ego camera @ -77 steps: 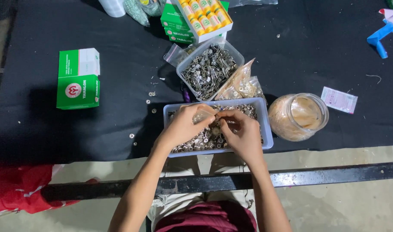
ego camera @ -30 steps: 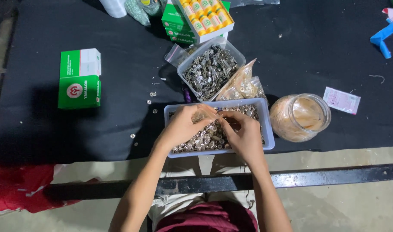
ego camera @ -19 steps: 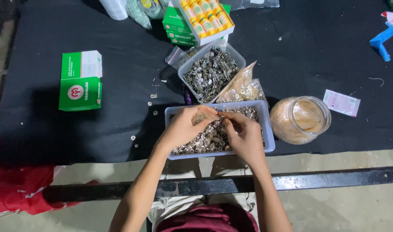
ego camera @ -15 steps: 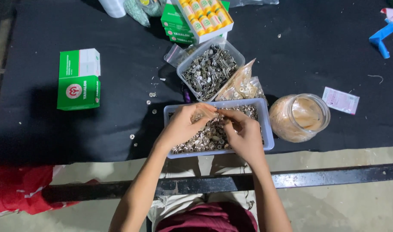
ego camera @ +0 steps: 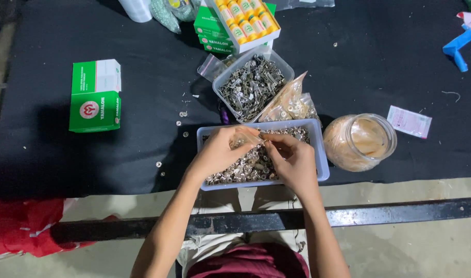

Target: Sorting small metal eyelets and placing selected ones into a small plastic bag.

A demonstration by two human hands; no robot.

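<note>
Surface: a black-covered table (ego camera: 65,159) is seen from above, its front edge met by a dark metal bar (ego camera: 400,212).
Left hand (ego camera: 220,152): fingers are pinched on a small clear bag (ego camera: 244,138), apparently held open for filling.
Right hand (ego camera: 292,159): fingertips are closed at the bag's mouth; whether a piece is gripped cannot be told.
Tray (ego camera: 322,159): a pale tray of small metal fittings (ego camera: 240,172) lies directly beneath both hands, within easy reach.
Surroundings: a second tub of metal parts (ego camera: 251,85), a glass jar (ego camera: 361,141) and a green box (ego camera: 95,97) are set around it.

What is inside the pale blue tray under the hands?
The pale blue tray holds a heap of small silvery metal parts. The left hand and right hand cover its middle, so whatever their fingers pinch there is hidden.
</note>
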